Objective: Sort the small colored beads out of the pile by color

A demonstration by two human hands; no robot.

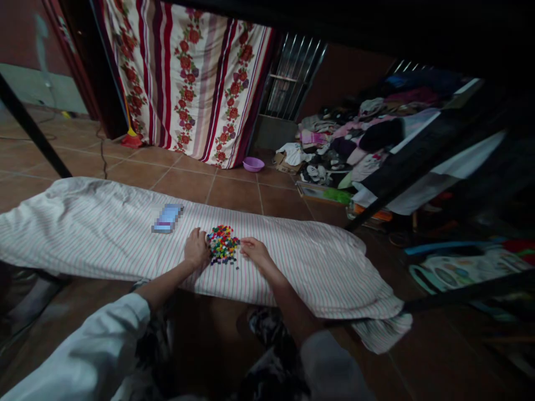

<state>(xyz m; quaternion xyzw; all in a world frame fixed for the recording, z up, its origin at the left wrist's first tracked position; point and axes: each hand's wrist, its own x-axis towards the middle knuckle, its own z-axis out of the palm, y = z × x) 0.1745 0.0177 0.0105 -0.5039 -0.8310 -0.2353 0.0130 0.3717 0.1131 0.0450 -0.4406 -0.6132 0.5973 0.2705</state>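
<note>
A heap of small multicoloured pieces [223, 245], like beads or buttons, lies on a striped cloth [125, 234] in front of me. My left hand [197, 248] rests on the cloth against the left side of the heap, loosely cupped and palm down, with no held object showing. At the heap's right edge is my right hand [256, 252], thumb and fingertips pinched together. Whatever sits in that pinch is too small to make out. A few dark pieces are scattered just below the heap. Left of my left hand lies a pixelated blue phone-like object [168, 218].
The cloth covers a long, narrow surface across my knees' front. Beyond it, a flowered curtain [188, 83] hangs over tiled floor, near a purple basin [253, 164] and a red broom [132, 139]. Clothes [346, 133] are piled at right. Dark metal bars [33, 125] flank the surface.
</note>
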